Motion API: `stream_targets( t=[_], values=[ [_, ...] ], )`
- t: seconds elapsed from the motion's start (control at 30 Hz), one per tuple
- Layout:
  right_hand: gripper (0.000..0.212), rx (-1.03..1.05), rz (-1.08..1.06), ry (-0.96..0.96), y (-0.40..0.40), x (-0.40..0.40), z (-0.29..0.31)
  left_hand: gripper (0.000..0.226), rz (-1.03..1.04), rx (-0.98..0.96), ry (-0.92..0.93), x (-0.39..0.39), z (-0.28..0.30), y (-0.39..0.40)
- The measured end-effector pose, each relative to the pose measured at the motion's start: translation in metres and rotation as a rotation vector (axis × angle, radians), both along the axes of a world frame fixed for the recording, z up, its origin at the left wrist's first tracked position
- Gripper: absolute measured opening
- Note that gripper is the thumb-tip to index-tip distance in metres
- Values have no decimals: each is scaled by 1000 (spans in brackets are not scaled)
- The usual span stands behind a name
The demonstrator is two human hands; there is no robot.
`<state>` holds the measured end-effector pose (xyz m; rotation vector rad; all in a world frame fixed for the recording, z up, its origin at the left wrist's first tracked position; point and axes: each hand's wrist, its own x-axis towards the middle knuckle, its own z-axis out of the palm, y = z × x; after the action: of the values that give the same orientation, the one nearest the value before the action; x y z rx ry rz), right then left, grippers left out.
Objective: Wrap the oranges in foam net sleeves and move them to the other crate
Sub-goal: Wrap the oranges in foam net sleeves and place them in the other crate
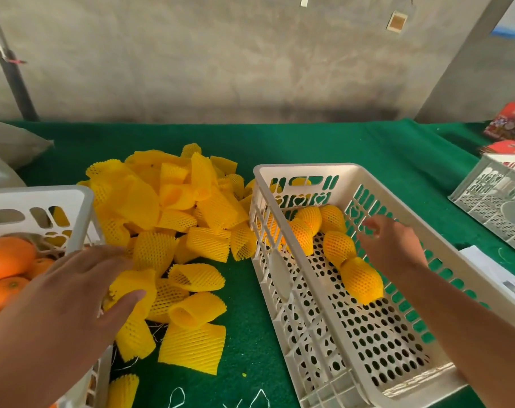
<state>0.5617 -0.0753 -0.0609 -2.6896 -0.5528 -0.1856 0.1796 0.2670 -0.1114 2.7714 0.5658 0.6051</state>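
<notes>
Left hand (82, 293), fingers spread, presses sleeves (173, 219); right hand (394, 242) loose, empty. Five wrapped oranges (360, 279) crated; bare oranges (6, 256) remain.

Head camera looks down (close) at table (368, 148).

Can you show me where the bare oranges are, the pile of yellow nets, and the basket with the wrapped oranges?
bare oranges (7, 256): head view, top of the biggest orange.
pile of yellow nets (173, 219): head view, middle of the heap.
basket (297, 169): head view, far rim.
</notes>
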Motion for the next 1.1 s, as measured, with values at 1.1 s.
stream_targets(
  t=[1.1],
  values=[
    [37,-366,974,309,230,-152,-18,19,74,122,183,3,67,-56]
  ],
)
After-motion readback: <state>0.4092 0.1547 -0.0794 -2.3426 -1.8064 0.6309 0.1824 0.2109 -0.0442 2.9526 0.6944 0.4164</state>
